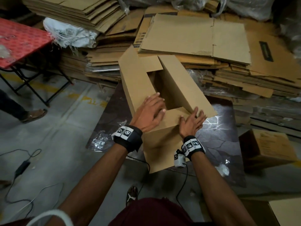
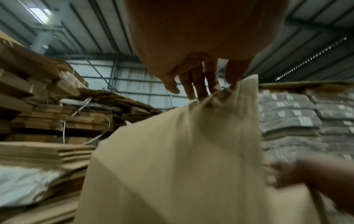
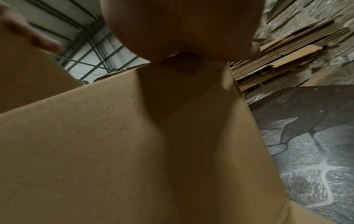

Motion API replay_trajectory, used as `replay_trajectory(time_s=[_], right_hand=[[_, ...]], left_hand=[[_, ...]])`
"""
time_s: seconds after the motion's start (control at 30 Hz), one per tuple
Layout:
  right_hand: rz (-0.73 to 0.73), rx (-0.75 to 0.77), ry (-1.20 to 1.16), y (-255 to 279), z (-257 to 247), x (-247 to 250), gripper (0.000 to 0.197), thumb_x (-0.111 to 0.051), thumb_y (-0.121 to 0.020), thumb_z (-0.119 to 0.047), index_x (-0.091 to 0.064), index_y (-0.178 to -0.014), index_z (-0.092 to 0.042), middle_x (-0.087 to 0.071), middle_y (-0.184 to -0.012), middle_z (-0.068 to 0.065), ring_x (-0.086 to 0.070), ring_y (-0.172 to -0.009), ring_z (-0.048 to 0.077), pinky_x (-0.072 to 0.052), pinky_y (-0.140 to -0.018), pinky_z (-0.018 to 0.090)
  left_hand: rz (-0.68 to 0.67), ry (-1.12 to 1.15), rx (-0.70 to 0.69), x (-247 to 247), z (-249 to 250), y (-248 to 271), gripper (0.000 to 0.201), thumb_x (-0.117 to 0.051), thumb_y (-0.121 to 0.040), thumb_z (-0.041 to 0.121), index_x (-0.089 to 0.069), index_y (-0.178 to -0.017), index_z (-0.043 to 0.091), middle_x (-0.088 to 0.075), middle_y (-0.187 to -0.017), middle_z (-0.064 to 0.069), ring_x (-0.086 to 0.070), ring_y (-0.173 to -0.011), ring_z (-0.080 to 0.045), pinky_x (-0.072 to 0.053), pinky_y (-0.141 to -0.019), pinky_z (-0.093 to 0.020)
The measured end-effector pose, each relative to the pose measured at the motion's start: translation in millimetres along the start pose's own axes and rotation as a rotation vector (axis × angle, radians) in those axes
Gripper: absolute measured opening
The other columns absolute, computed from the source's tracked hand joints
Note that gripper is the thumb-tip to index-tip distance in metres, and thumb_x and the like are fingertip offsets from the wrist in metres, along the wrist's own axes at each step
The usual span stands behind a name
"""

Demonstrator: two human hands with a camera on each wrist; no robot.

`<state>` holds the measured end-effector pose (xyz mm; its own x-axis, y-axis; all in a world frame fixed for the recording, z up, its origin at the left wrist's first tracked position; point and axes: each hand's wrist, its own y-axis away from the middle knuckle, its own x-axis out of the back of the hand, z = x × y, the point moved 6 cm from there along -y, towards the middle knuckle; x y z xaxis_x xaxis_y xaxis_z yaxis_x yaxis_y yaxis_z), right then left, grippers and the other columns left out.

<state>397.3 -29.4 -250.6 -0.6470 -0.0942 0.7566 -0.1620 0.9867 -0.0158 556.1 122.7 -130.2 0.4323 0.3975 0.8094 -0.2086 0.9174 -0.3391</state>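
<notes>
A plain brown cardboard box [image 1: 138, 82] stands on a dark board on the floor, its top flaps partly folded in around a dark opening. My left hand [image 1: 151, 111] lies flat with straight fingers on the near left flap, fingertips at the edge of the opening. My right hand [image 1: 192, 121] presses flat on the near flap by the right flap's lower corner. In the left wrist view the left hand [image 2: 193, 78] reaches over the box [image 2: 182, 166]. The right wrist view shows the box side [image 3: 95, 144] under the palm [image 3: 182, 27].
Tall stacks of flattened cardboard [image 1: 195, 38] lie behind and right of the box. A red folding table [image 1: 19, 41] stands at the left, with another person's sandalled foot [image 1: 35, 114] near it. A smaller box [image 1: 267, 147] sits right. Cables [image 1: 21, 167] trail on the floor.
</notes>
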Motion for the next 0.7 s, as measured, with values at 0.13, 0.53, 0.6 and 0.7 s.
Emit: replay_trajectory(time_s=[0.13, 0.53, 0.6, 0.7], right_hand=[[0.013, -0.011, -0.009, -0.5, 1.3, -2.8, 0.084, -0.063, -0.097, -0.029, -0.013, -0.163, -0.016, 0.000, -0.169, 0.017, 0.011, -0.155, 0.040, -0.009, -0.122, 0.066], [0.018, -0.006, -0.059, -2.5, 0.7, 1.4, 0.082, -0.063, -0.096, -0.026, -0.016, -0.162, -0.014, -0.001, -0.168, 0.020, 0.010, -0.155, 0.042, -0.010, -0.121, 0.065], [0.016, 0.011, -0.070, -3.9, 2.4, 4.0, 0.081, -0.062, -0.096, -0.026, -0.017, -0.162, -0.013, -0.001, -0.168, 0.021, 0.010, -0.155, 0.042, -0.010, -0.120, 0.066], [0.007, 0.029, -0.071, -8.6, 5.4, 11.1, 0.080, -0.063, -0.097, -0.026, -0.018, -0.161, -0.013, -0.001, -0.168, 0.021, 0.010, -0.154, 0.042, -0.009, -0.119, 0.066]], left_hand=[[0.027, -0.222, 0.102, 71.7, 9.2, -3.7, 0.021, -0.053, -0.098, 0.032, -0.067, -0.093, 0.017, -0.062, -0.092, 0.000, -0.056, -0.091, -0.019, -0.051, -0.083, -0.041], [-0.642, -0.605, 0.276, 28.5, -92.9, 27.9, 0.090, -0.072, -0.086, 0.057, -0.020, -0.159, 0.044, 0.000, -0.171, 0.006, 0.007, -0.156, -0.037, -0.012, -0.122, -0.059], [-0.640, -0.527, 0.226, 14.1, -103.8, 31.0, 0.088, -0.071, -0.086, 0.055, -0.023, -0.158, 0.039, 0.002, -0.172, 0.005, 0.012, -0.156, -0.032, -0.006, -0.125, -0.056], [-0.552, -0.456, 0.178, -1.0, -112.3, 35.6, 0.078, -0.070, -0.085, 0.060, -0.038, -0.149, 0.029, -0.015, -0.170, -0.001, 0.004, -0.158, -0.027, -0.009, -0.125, -0.054]])
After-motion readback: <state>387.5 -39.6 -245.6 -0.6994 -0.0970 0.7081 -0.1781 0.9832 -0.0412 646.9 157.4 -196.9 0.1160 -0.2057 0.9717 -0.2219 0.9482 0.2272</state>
